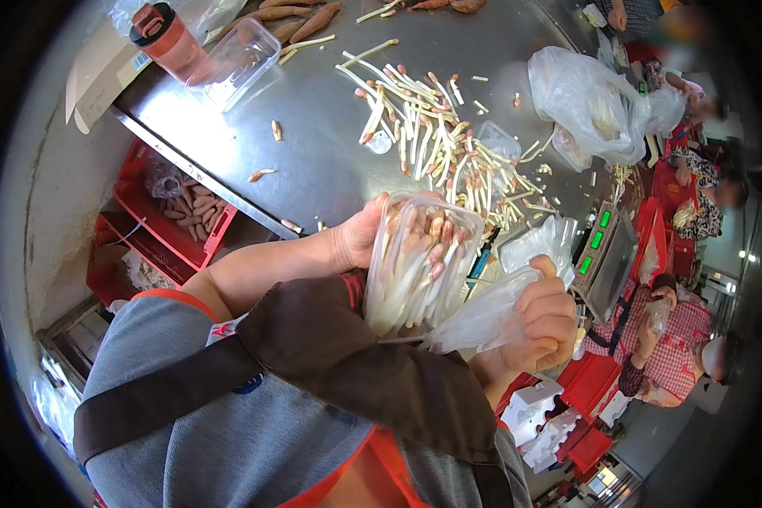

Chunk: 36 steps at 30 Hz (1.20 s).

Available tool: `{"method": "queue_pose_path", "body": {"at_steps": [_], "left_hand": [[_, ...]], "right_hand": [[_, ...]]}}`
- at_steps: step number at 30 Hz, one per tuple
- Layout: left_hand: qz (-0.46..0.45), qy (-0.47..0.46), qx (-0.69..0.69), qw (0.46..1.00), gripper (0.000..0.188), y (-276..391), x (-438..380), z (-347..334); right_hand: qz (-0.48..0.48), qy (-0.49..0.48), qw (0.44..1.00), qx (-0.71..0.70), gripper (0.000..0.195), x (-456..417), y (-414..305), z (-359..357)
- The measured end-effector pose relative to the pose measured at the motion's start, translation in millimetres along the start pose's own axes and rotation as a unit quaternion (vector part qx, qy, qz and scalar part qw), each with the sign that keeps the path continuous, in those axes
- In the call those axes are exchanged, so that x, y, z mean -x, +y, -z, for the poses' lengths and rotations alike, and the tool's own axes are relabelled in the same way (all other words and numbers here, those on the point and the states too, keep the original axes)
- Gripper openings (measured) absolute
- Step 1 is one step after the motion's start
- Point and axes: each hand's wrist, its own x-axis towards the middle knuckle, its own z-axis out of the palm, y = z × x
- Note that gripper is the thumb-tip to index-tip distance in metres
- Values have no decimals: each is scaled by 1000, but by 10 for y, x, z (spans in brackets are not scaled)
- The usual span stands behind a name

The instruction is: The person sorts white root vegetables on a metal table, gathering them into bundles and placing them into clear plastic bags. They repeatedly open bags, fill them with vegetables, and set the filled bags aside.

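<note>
My left hand [363, 233] grips the upper left side of a clear plastic tray [422, 267] held tilted in front of my apron. Pale shoots with pinkish-brown tips [437, 247] lie packed lengthwise inside the tray. A thin clear plastic bag [486, 311] extends from the tray's lower right, and the fingers of my right hand [546, 311] are closed on it. How far the bag goes around the tray is hard to see. Just beyond the tray, a loose heap of similar shoots [428, 127] is spread over the metal table [317, 152].
A digital scale [603, 263] and a stack of clear bags [540, 244] are at right, below a filled white plastic bag [587, 101]. A drink bottle [170, 47] and empty clear tray [244, 63] stand far left. Red crates [165, 209] sit below. A co-worker [663, 336] is at right.
</note>
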Motion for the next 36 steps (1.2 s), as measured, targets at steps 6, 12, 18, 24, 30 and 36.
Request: {"method": "queue_pose_path", "body": {"at_steps": [6,12,18,24,30,36], "left_hand": [[-47,109,116,986,64,225,-47,153],[-140,174,133,966,54,466,-198,55],[-178,169,134,960,51,593,-226,32],[-213,145,120,959,54,679,-245,105],[-214,145,94,961,57,759,-314,57],[-265,117,71,954,58,1093,-187,240]], "right_hand": [[143,33,979,139,42,-154,-115,183],[202,-22,935,289,40,-325,-315,133],[195,3,928,318,31,-370,-306,203],[116,77,935,327,27,-148,-172,304],[79,173,928,321,32,-46,-193,393],[15,241,901,360,33,-10,-340,721]]}}
